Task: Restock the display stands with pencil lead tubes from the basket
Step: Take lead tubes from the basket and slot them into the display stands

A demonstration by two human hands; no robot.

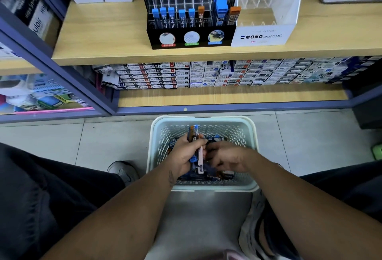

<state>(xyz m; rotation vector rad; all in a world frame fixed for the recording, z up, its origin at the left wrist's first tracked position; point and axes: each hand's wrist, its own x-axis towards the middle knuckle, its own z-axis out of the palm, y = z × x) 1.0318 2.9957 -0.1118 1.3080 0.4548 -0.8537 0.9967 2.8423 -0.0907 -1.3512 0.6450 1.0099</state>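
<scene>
A pale green perforated basket [251,135] stands on the floor tiles between my knees, with several pencil lead tubes lying in it. My left hand [184,157] grips a bundle of lead tubes [195,135] with blue, orange and pink caps, held above the basket. My right hand [226,157] reaches down into the basket beside it, fingers curled among the loose tubes; whether it holds one is hidden. On the upper shelf stands the black display stand [191,36], its front row holding several blue-capped and orange-capped tubes [182,18].
A white MONO graph stand [262,36] sits right of the black one. The wooden shelf [103,38] carries white boxes at the back left. Stacked refill boxes [186,76] fill the lower shelf. A grey shoe [124,171] rests left of the basket.
</scene>
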